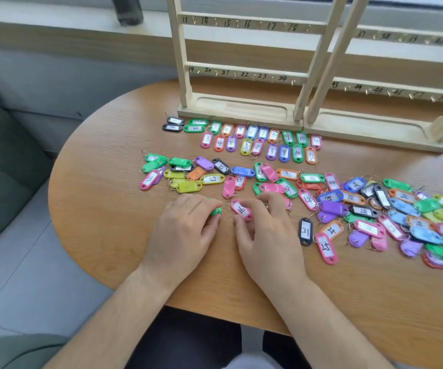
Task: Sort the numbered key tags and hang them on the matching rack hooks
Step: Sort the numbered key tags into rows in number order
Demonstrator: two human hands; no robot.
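Left hand lay palm down on the table, fingers curled narrow around a green tag. Only the tag's end showed past the fingertips; its number was hidden. Right hand sat just beside it, thumb and curled fingers pinching the pink tag marked 16, label up, ring end pointing away to the left. The two tags were near each other but apart.

Right of the right-hand fingers: black tag 31 and pink tag 25, flat on the wood. Further right, the loose pile of tags overlapped heavily; many numbers there were blurred, face down or cut by the frame edge. More unsorted tags were strewn just beyond both hands.

Beyond those, sorted rows of tags ran 1 to 11 in pairs, some digits hard to read. Behind them stood the left rack, hooks labelled 13–18 and 19–24, top cut off. The right rack had blurred labels, partly out of frame. A dark bottle on the sill was cropped.
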